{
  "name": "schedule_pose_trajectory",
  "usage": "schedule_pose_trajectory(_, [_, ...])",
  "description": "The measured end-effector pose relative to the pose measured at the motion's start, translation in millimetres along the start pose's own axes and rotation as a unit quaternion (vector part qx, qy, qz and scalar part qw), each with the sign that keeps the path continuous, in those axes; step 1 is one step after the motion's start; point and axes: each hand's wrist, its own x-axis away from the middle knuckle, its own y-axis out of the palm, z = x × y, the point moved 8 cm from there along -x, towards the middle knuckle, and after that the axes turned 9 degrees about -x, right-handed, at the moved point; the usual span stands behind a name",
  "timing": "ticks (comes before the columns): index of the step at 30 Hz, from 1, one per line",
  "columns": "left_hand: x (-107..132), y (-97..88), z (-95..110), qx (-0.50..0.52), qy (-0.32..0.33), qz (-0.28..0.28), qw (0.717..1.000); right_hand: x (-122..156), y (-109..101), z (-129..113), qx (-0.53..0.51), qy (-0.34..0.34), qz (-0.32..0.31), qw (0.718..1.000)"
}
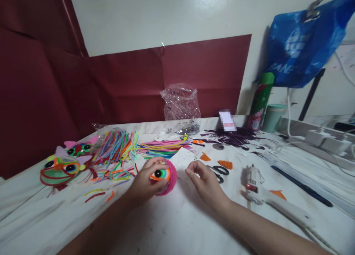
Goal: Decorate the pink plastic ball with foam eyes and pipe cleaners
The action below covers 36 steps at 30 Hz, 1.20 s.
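My left hand (148,177) is closed round a round craft piece with a bright pink yarn edge (173,177). A googly eye ringed in orange, yellow and green shows between the fingers; the palm side is hidden. To its right, my right hand (203,179) hangs above the table with thumb and forefinger pinched together. Whatever may be in that pinch is too small to make out. Black-handled scissors (221,170) lie just beyond the right hand, their blades mostly hidden. Orange cut pieces (225,164) rest near them. A white sheet of paper (183,157) lies beyond the hands.
A glue gun (253,190) with a lit switch lies at right, beside a dark stick (302,186) and white strips. Pipe cleaners (116,148) and colourful masks (61,170) are at left. Purple strands (235,136), a phone (227,121), a cup (274,118) and a spray can (260,99) stand behind.
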Motion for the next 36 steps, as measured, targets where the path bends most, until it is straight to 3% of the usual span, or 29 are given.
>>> schedule_pose_trajectory(5, [-5.6,-6.7,-16.5,0.048,-0.072,0.007,0.996,-2.9,-1.4,6.4,-0.026,0.041,-0.011,0.999])
schedule_pose_trajectory(12, [-7.6,-7.4,-28.5,0.065,-0.086,0.012,0.994,3.2,13.2,8.2,-0.005,0.056,-0.062,0.996])
schedule_pose_trajectory(16, [-8.7,-8.2,-28.5,0.056,-0.095,0.016,0.994,4.3,14.3,4.2,0.006,0.015,-0.063,0.998])
schedule_pose_trajectory(19, [-9.0,-7.9,-25.7,0.052,-0.090,0.013,0.994,7.8,19.0,-6.1,0.069,-0.075,-0.088,0.991])
schedule_pose_trajectory(22, [-8.2,-6.3,-18.0,0.045,-0.071,0.006,0.996,16.6,29.2,-20.4,0.136,-0.189,-0.137,0.963])
schedule_pose_trajectory(24, [-6.9,-5.3,-9.8,0.030,-0.051,0.004,0.998,22.5,37.4,-25.1,0.176,-0.229,-0.178,0.941])
schedule_pose_trajectory(29, [-3.7,-3.0,5.3,-0.003,-0.021,0.000,1.000,30.8,49.9,-28.1,0.234,-0.257,-0.243,0.906])
schedule_pose_trajectory(36, [-2.8,-1.7,0.0,-0.025,-0.015,-0.001,1.000,31.4,45.9,-33.4,0.173,-0.267,-0.204,0.926])
